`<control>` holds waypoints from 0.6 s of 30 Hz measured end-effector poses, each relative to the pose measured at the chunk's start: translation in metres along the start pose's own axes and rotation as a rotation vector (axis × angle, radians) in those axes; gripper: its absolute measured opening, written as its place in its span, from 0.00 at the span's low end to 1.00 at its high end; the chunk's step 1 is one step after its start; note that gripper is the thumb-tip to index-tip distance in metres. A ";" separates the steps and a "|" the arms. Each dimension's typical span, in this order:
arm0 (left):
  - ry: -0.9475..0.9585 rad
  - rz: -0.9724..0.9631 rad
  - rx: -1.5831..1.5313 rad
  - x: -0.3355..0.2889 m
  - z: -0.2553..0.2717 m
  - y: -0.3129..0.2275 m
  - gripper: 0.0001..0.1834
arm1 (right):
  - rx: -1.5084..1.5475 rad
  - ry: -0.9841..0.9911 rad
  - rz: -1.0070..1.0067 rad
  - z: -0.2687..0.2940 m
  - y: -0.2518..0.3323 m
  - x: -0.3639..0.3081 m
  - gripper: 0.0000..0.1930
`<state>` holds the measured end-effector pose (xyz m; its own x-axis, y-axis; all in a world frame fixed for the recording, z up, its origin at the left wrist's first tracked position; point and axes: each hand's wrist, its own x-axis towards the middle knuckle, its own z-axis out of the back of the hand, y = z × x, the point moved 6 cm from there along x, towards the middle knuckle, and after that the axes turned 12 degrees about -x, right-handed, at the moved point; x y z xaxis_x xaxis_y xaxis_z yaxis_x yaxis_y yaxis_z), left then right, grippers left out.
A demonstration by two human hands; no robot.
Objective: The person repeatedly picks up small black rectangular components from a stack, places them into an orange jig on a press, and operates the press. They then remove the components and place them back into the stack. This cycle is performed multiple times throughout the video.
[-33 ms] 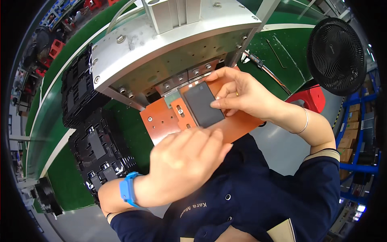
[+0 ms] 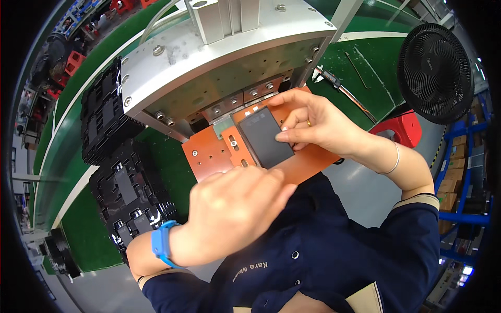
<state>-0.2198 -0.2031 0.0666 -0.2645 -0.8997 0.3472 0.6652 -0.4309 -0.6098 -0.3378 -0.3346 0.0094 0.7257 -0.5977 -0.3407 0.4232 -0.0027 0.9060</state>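
Note:
A flat dark grey battery cell with small silver tabs at its far end lies tilted on an orange plate. Along its left side runs a raised orange strip with slots and a screw. My right hand is at the cell's right edge, thumb and bent fingers closed there, the forefinger reaching to the far end by the tabs. Close to the cell's near end is my left hand, knuckles up and fingers curled under. Its fingertips are hidden, so any contact or held thing cannot be made out.
A metal press frame stands over the plate's far side. Stacked black trays are on the left. To the right lie a caliper and a hex key on the green surface, near a black fan and a red stool.
The cell has shifted very slightly toward me and to the right, with my right hand following. My left hand has moved slightly left, showing more of the cell's near end.

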 end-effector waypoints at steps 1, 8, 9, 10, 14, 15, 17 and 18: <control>-0.083 -0.035 -0.126 0.000 0.007 0.004 0.08 | 0.054 -0.012 0.051 0.001 -0.005 -0.005 0.28; 0.435 0.844 -1.391 -0.028 -0.038 0.024 0.43 | -0.032 -0.307 0.536 0.008 0.012 -0.045 0.16; 0.427 0.809 -1.493 -0.027 -0.042 0.021 0.45 | -0.316 -0.356 0.733 0.006 0.028 -0.055 0.15; 0.424 0.774 -1.595 -0.024 -0.046 0.017 0.48 | -0.607 -0.404 0.916 0.002 0.041 -0.068 0.15; 0.292 0.687 -1.823 -0.025 -0.051 0.021 0.53 | -0.677 -0.505 1.152 0.003 0.049 -0.076 0.13; 0.250 0.655 -1.956 -0.024 -0.051 0.022 0.54 | -0.677 -0.495 1.187 0.003 0.048 -0.076 0.12; 0.272 0.674 -1.932 -0.020 -0.051 0.024 0.53 | -0.678 -0.477 1.249 0.001 0.042 -0.076 0.10; 0.282 0.684 -1.920 -0.019 -0.051 0.026 0.52 | -0.704 -0.461 1.290 -0.002 0.038 -0.077 0.07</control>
<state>-0.2330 -0.2011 0.0078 -0.5464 -0.8148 -0.1939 -0.6945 0.5702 -0.4388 -0.3765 -0.2867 0.0695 0.6186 -0.0847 0.7811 -0.0816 0.9819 0.1710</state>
